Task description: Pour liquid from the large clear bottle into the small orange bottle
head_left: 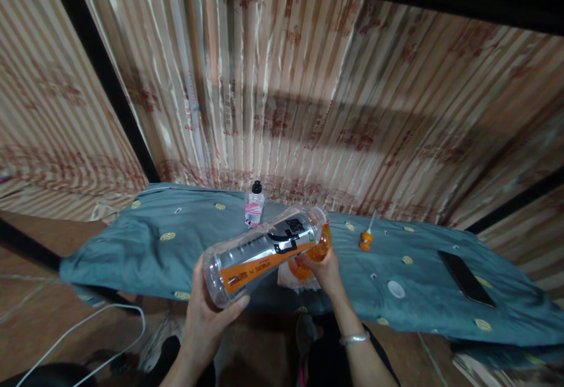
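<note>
My left hand [211,310] is wrapped round the base of a clear plastic bottle [264,252] with a silver and orange label. The bottle is tilted, its neck up and to the right. Just below that neck, my right hand [324,269] grips an orange bottle [319,246], partly hidden behind the clear one. Whether the two mouths touch I cannot tell. Under the orange bottle lies a white cloth or tissue [291,278] on the teal sheet. A small clear bottle with a black cap and pink label [254,208] stands behind.
On the teal-sheeted bed [145,246] lie an orange pump top [365,239], a white round lid [396,289] and a black phone [466,278] to the right. Dark poles [106,76] frame the striped curtain [299,93]. A white cable [106,310] loops at lower left.
</note>
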`<action>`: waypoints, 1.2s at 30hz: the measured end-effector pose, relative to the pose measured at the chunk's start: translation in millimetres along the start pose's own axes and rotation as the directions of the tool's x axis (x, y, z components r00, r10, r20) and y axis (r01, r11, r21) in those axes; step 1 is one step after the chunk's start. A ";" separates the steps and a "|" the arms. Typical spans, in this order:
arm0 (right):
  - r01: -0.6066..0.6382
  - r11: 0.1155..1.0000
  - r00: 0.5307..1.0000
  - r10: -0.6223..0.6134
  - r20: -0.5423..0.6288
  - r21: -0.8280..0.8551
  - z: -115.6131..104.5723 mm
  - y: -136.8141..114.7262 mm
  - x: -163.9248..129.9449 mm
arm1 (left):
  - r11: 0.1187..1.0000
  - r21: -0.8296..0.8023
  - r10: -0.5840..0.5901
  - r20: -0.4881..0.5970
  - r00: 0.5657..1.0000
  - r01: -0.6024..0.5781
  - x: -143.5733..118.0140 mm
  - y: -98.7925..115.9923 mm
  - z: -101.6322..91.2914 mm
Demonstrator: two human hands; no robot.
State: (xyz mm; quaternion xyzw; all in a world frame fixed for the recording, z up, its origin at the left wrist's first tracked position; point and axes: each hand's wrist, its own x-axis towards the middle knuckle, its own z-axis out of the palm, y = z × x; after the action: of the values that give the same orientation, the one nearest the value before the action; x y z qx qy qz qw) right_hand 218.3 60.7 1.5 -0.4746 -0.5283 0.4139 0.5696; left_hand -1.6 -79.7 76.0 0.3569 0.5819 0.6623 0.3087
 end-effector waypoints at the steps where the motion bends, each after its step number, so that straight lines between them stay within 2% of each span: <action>1: 0.001 1.000 1.000 -0.001 0.003 -0.001 -0.2 -0.2 -0.2 | 1.000 -0.007 -0.004 0.002 1.000 0.004 -0.1 0.5 0.2; 8: -0.003 1.000 1.000 0.003 0.015 -0.017 0.1 -3.3 -2.0 | 0.998 -0.046 -0.031 0.006 1.000 0.031 -0.2 -1.0 0.1; 19: -0.055 0.998 0.998 0.054 -0.040 -0.042 -1.6 0.6 0.2 | 1.000 -0.013 -0.018 0.002 1.000 0.018 0.6 -5.8 -1.2; 32: -0.031 0.999 1.000 0.031 0.006 -0.014 -1.5 1.0 -0.1 | 0.999 -0.034 -0.022 0.021 1.000 0.023 1.8 -4.3 -2.2; 36: -0.042 0.998 0.997 0.045 0.059 -0.044 -6.1 1.1 2.7 | 0.999 -0.034 -0.007 0.026 1.000 0.007 2.2 -3.8 -1.9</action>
State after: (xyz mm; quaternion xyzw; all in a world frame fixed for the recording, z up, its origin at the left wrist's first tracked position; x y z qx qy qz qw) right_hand 224.6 62.9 1.0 -0.4853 -0.5435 0.4288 0.5341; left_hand -4.5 -78.4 72.4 0.3580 0.5679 0.6664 0.3245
